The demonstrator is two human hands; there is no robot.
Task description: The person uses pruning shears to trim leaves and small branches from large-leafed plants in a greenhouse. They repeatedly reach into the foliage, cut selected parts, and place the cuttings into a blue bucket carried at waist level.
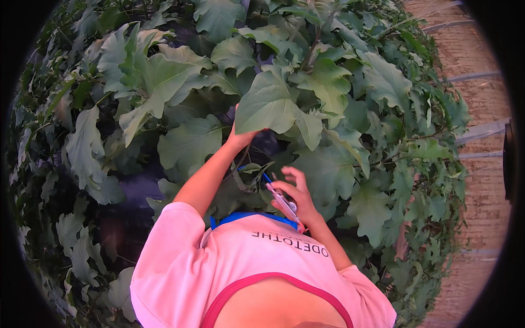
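My left hand (242,137) reaches in among the leaves of an eggplant-like plant. A broad green leaf (266,102) covers its fingers, so whatever they touch is hidden. Lower and to the right, my right hand (301,194) holds a small pair of hand snips (283,201) with pale and reddish parts. Its index and middle fingers stand away from the tool, and the snips are slightly blurred. Thin stems (242,180) hang between the two hands. A blue object (246,216), only partly visible, shows just beyond the shirt hem.
Dense foliage (381,205) surrounds me on both sides and ahead. Dark plastic sheeting (139,188) shows through gaps at left. Along the right runs a brown, straw-like surface (475,176), crossed by several pale strips (484,131).
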